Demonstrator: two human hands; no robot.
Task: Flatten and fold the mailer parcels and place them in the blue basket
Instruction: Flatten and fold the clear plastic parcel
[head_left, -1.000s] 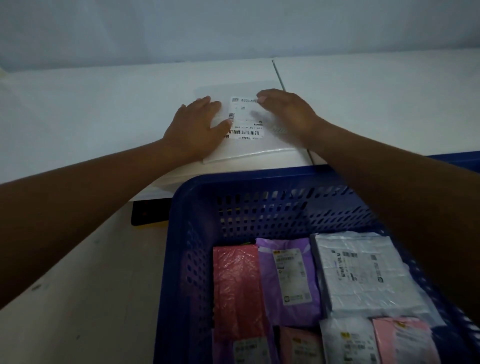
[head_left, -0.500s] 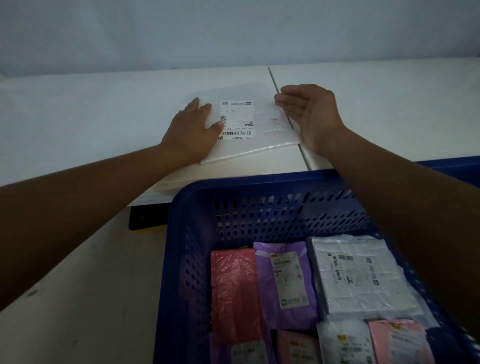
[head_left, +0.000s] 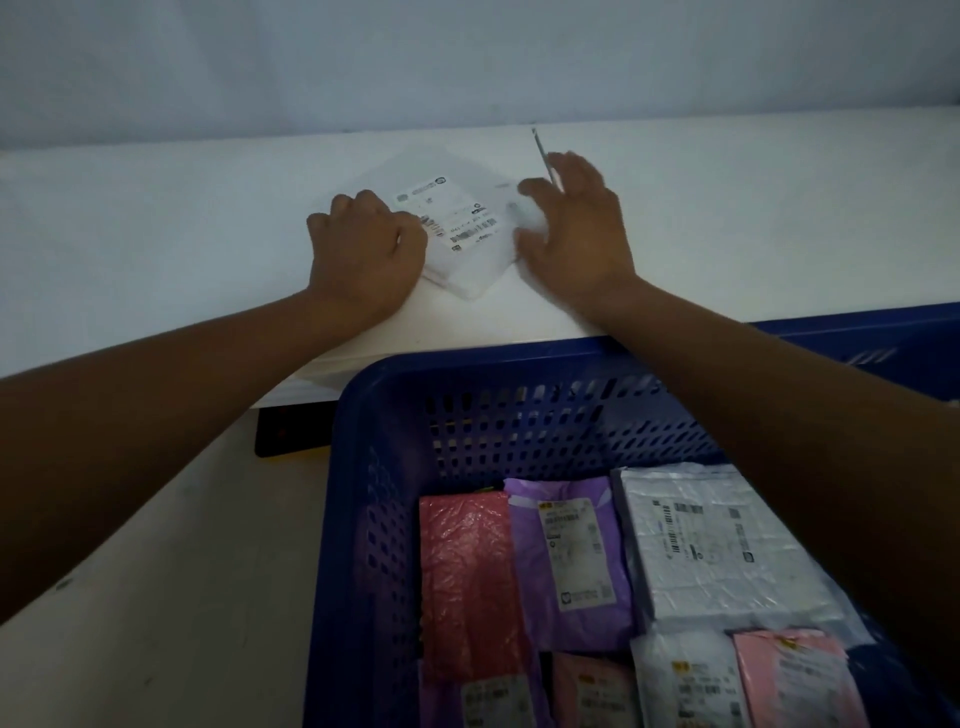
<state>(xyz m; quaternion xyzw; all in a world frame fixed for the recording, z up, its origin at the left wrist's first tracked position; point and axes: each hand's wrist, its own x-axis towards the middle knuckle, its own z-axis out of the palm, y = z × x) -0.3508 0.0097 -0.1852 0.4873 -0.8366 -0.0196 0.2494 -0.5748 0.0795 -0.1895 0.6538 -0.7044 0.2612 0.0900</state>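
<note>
Between the hands (head_left: 366, 249) (head_left: 576, 234), white mailer (head_left: 470, 234) newly askew

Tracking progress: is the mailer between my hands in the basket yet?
Out. The white plastic mailer lies on the white table, beyond the blue basket.

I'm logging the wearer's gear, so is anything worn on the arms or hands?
Nothing visible. Both forearms are bare to the frame edge, no sleeves. The left hand and right hand have no gloves, and neither wrist shows a watch or band.
</note>
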